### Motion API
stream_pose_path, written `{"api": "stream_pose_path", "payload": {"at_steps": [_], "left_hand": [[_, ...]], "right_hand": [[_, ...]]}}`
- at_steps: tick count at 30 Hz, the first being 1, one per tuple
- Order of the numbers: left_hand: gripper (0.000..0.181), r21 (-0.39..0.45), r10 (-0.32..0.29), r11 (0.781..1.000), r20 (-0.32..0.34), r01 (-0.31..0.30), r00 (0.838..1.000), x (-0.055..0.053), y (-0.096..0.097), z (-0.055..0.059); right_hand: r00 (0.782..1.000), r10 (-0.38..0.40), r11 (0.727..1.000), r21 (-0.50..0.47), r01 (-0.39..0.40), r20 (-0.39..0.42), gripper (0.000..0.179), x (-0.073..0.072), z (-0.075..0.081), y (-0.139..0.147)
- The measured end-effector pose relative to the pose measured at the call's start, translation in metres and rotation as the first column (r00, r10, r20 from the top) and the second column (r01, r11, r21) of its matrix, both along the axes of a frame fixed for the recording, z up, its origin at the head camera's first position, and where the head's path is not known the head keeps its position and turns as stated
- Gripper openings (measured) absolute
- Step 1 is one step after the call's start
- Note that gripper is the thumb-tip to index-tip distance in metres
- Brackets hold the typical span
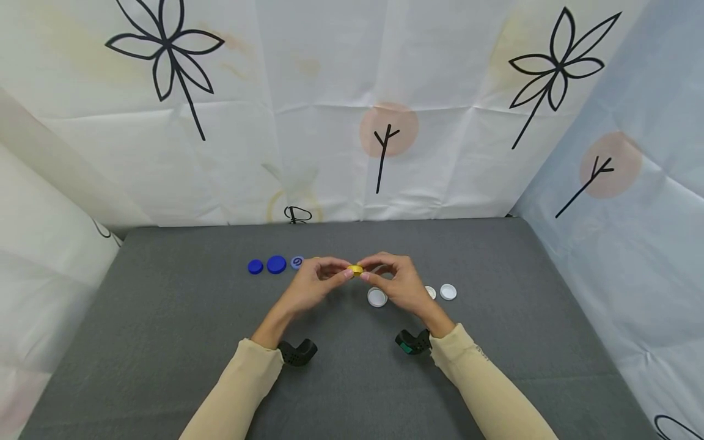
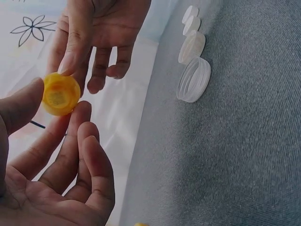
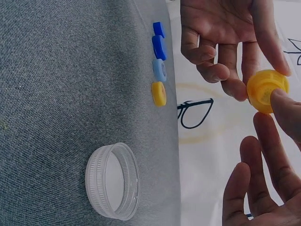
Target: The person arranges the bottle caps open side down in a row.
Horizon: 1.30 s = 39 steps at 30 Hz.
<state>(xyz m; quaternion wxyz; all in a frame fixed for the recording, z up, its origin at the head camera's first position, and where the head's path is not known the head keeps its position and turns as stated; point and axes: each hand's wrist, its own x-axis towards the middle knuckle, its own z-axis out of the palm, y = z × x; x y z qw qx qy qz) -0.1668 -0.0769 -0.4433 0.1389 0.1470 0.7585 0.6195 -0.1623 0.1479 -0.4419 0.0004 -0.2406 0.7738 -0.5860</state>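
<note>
A small yellow bottle cap (image 1: 355, 269) is held up over the grey table between the fingertips of both hands. My left hand (image 1: 315, 282) pinches it from the left, thumb against its rim. From the other side my right hand (image 1: 400, 285) pinches the same cap between thumb and fingers. In the left wrist view the hollow inside of the yellow cap (image 2: 61, 94) faces the camera. A clear white cap (image 1: 377, 297) lies on the cloth just below the right hand, its ribbed side plain in the right wrist view.
To the left runs a row of caps: a small dark blue cap (image 1: 255, 266), a larger dark blue cap (image 1: 277, 264), a light blue cap (image 1: 297, 262) and another yellow cap (image 3: 159, 93). More white caps (image 1: 448, 292) lie on the right. A printed cloth backdrop (image 1: 330, 159) stands behind the table.
</note>
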Motion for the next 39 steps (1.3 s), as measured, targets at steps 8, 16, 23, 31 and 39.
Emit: {"api": "stream_pose_path", "payload": {"at_steps": [8,16,23,31,39], "left_hand": [[0.027,0.007,0.001,1.0,-0.009,-0.001,1.0,-0.001,-0.002,-0.003],[0.033,-0.012,-0.03,0.999,-0.084,0.029,0.996,-0.002,-0.001,-0.002],[0.029,-0.121,-0.013,0.993,-0.177,-0.008,0.984,-0.011,-0.004,-0.008],[0.027,-0.305,0.093,0.935,-0.281,-0.181,0.955,-0.032,-0.009,-0.019],[0.029,-0.419,0.139,0.868,-0.313,-0.268,0.94,-0.046,-0.009,-0.026]], "right_hand": [[1.0,0.023,1.0,0.019,-0.023,0.02,0.024,0.0,0.0,0.001],[1.0,0.025,0.999,0.033,-0.025,0.009,0.022,0.0,-0.003,0.001],[0.999,-0.004,0.999,0.039,0.002,0.039,0.021,0.0,-0.004,0.003],[0.999,-0.039,0.991,0.13,0.034,0.037,0.024,0.0,-0.008,0.009],[0.995,-0.041,0.98,0.197,0.022,0.091,0.031,-0.002,-0.015,0.016]]}}
